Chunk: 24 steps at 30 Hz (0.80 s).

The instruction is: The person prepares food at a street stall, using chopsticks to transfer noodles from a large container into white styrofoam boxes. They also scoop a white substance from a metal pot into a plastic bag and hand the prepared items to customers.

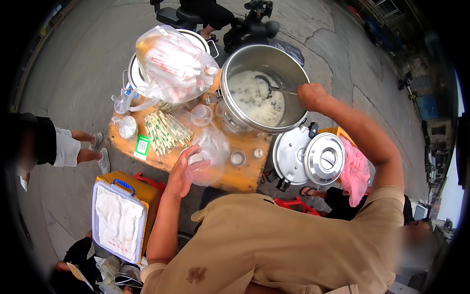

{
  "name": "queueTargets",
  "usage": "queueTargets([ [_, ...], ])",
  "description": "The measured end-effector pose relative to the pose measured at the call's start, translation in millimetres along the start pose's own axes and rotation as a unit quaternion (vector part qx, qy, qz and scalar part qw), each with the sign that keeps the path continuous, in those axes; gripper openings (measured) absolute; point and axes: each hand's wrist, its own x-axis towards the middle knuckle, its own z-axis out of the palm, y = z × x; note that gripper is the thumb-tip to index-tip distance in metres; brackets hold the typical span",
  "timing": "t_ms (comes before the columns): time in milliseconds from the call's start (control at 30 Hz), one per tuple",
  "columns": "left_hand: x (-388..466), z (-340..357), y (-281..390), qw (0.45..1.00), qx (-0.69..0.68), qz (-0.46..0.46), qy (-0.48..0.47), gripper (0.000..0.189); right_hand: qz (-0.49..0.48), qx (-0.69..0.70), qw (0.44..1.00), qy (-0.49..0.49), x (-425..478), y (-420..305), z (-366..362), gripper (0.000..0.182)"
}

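My right hand (312, 97) grips the handle of a ladle (284, 90) whose dark-looking bowl lies in the pale, speckled liquid (253, 101) of a deep steel pot (266, 128) at the table's upper right. My left hand (183, 172) is around a clear plastic cup (205, 174) near the front edge of the wooden table (235, 180); a thin clear plastic bag or sleeve shows just behind it. Paper-wrapped straws (159, 134) lie left of that hand, by a clear lidded cup (201, 114). A small metal dish (238, 158) sits to its right.
A stuffed plastic bag (169, 66) rests on a white-topped pot at the back left. Right of the table are a large lidded pot (288, 158), a round steel lid (324, 158) and pink bags (354, 169). A cloth-covered box (119, 220) stands front left. Several people are around.
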Motion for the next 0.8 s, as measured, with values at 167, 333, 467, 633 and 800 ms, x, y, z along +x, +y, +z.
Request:
queueTargets([
  [167, 20.6, 25.6, 31.2, 0.999, 0.017, 0.046, -0.017, 0.075, 0.018, 0.165, 0.986, -0.015, 17.3, -50.6, 12.1, 0.028],
  [333, 30.9, 41.0, 48.4, 0.997, 0.007, 0.079, -0.001, 0.073, 0.009, 0.338, 0.941, -0.01, 2.2, -21.8, 26.4, 0.042],
  [467, 40.1, 51.5, 57.1, 0.995, -0.006, 0.101, 0.002, 0.067, 0.002, 0.438, 0.899, -0.018, -40.3, -0.8, 19.8, 0.045],
  [633, 67.0, 72.4, 60.5, 0.991, -0.025, 0.124, 0.043, 0.062, 0.004, 0.529, 0.847, -0.043, -89.1, 23.2, 13.8, 0.041],
  [800, 90.9, 129.1, 73.4, 0.988, 0.008, 0.126, 0.088, 0.065, 0.024, 0.533, 0.846, -0.003, -146.0, 49.7, -23.5, 0.037],
])
